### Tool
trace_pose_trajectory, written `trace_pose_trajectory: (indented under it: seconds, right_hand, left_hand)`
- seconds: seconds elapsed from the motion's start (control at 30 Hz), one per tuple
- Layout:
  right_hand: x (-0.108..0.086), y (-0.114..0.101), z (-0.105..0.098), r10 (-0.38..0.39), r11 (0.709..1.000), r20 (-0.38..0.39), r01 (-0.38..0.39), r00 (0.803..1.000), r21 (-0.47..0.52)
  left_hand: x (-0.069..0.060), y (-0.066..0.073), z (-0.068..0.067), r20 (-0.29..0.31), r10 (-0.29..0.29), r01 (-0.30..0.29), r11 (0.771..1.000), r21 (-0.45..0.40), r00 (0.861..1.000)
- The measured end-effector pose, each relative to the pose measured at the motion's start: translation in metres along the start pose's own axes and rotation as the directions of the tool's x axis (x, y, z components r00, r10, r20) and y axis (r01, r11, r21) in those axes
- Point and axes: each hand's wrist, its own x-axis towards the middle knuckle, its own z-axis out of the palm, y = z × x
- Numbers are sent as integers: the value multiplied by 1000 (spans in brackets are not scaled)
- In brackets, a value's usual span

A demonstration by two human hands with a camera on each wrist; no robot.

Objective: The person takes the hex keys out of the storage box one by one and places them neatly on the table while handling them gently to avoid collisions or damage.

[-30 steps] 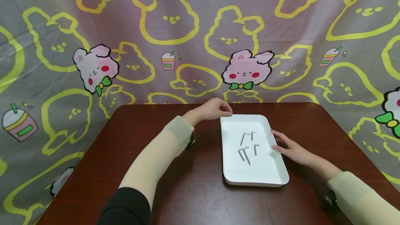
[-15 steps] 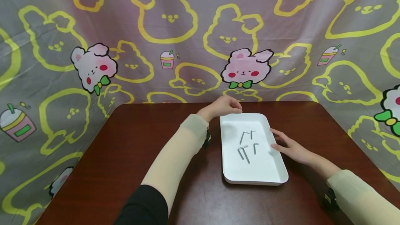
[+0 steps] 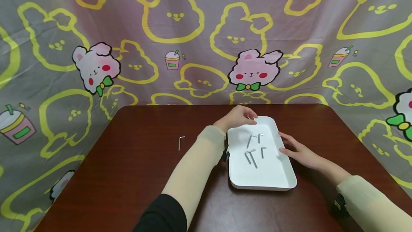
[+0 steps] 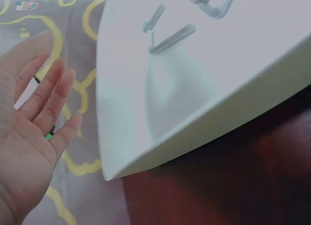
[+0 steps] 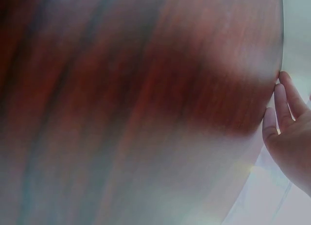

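Observation:
A white tray point(image 3: 262, 178) lies on the table with several small silver hex keys point(image 3: 253, 159) spread on its floor. My left hand point(image 3: 239, 116) hovers over the tray's far left corner. In the left wrist view that hand point(image 4: 36, 118) has relaxed, parted fingers and holds nothing. At the tray's right side, my right hand point(image 3: 302, 156) touches the rim with fingers and thumb. The right wrist view shows the right hand's fingertips point(image 5: 269, 119) against the tray's outer wall. Another hex key point(image 3: 179, 144) lies alone on the table, left of my left forearm.
A dark brown wooden table point(image 3: 135, 174) stretches under everything. Behind it and at both sides hangs a grey cloth point(image 3: 193, 17) with yellow outlines and cartoon rabbits. The table's far edge runs close behind the tray.
My left hand has moved right, from beside the tray's far left corner to over it. The lone hex key on the table has come into sight. The right hand stays put.

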Motion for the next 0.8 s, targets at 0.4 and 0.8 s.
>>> trace_pose_trajectory:
  seconds: [0.4,0.8]
  right_hand:
    - [-1,2,0,4,1000,-1,-4,1000,4]
    - [-1,1,-1,8,1000,-2,-8,1000,-1]
  left_hand:
    - [4,-23,15,60,-23,15,990,138,998]
    - [4,-36,26,117,-46,11,957,291,992]
